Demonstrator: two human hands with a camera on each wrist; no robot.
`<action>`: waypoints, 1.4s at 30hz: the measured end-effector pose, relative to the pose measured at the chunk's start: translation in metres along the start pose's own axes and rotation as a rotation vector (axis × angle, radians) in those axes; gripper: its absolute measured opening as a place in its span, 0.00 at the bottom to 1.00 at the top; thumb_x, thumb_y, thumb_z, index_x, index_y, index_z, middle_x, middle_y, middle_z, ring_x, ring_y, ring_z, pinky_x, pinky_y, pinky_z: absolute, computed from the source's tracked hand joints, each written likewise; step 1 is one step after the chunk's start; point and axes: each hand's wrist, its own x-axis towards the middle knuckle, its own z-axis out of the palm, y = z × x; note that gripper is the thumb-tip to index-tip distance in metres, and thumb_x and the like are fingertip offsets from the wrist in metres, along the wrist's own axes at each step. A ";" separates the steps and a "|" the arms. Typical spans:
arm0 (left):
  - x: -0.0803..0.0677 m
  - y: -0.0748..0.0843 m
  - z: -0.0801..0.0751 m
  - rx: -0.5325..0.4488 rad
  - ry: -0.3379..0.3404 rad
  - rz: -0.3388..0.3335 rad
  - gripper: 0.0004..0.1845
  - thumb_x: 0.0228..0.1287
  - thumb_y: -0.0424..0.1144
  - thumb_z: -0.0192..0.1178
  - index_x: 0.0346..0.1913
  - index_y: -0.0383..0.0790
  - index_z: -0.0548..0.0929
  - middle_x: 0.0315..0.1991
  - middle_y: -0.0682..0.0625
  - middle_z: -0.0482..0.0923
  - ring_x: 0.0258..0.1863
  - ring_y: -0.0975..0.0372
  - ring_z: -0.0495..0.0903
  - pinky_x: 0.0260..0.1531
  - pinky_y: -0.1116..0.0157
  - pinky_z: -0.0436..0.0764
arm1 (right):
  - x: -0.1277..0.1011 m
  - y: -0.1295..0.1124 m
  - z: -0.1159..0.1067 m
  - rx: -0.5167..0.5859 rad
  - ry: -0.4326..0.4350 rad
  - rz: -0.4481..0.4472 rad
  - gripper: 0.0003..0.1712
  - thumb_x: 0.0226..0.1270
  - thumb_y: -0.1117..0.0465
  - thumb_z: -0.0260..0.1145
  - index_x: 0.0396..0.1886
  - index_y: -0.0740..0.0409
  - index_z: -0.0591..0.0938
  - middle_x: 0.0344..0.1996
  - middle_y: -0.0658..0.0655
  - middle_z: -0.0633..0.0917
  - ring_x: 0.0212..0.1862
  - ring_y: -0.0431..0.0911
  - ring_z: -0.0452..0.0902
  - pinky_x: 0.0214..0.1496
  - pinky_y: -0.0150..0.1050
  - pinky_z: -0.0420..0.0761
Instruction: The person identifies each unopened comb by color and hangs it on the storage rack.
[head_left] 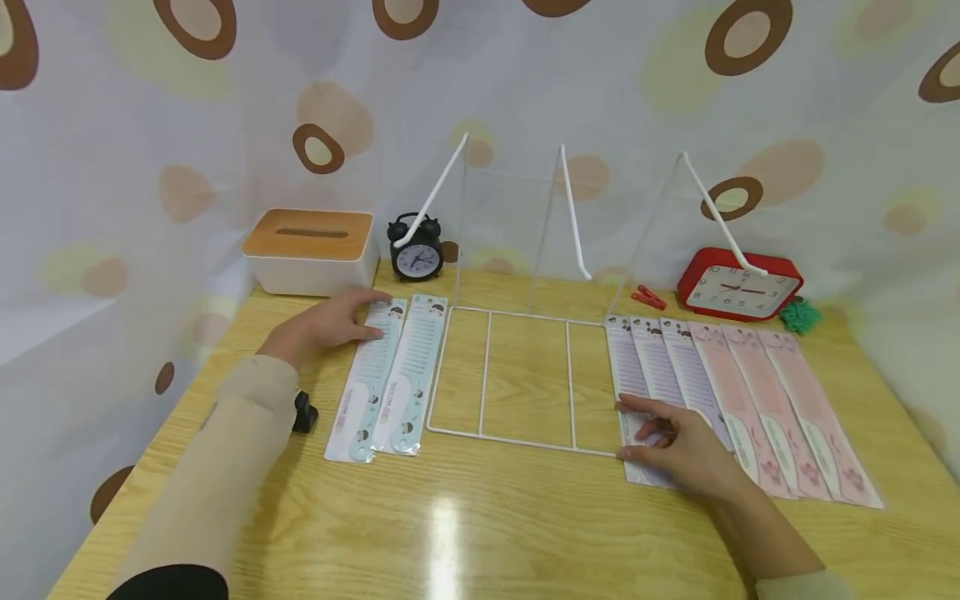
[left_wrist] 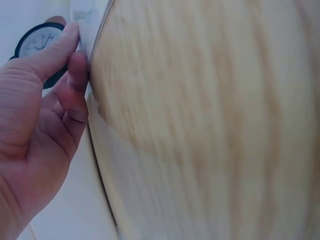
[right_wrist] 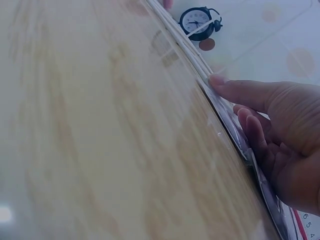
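Note:
My left hand (head_left: pixel 322 325) touches the upper left part of a light blue, plastic-wrapped long card (head_left: pixel 365 383). A second blue card (head_left: pixel 410 379) lies beside it, slightly overlapped. My right hand (head_left: pixel 686 442) rests over the leftmost purple card (head_left: pixel 626 367), thumb and forefinger at its left edge, the other fingers bent. Between the hands stands a white wire rack (head_left: pixel 487 375) with a flat grid base and three raised hooked arms. In the right wrist view, the thumb of the right hand (right_wrist: pixel 290 125) lies by the card edge. Neither hand lifts anything.
Several purple and pink cards (head_left: pixel 780 408) lie fanned out at the right. Behind stand a tissue box (head_left: pixel 311 271), a black alarm clock (head_left: pixel 417 258) and a red clock (head_left: pixel 738 287). A red clip (head_left: pixel 648 297) and green scrunchie (head_left: pixel 799 317) lie near the wall.

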 end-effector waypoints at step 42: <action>-0.128 0.150 -0.044 -0.810 0.377 0.820 0.02 0.60 0.32 0.71 0.35 0.40 0.89 0.31 0.53 0.86 0.20 0.67 0.76 0.21 0.71 0.76 | 0.001 -0.001 -0.001 0.015 -0.016 0.024 0.39 0.55 0.56 0.79 0.67 0.56 0.77 0.57 0.59 0.84 0.37 0.37 0.77 0.33 0.30 0.79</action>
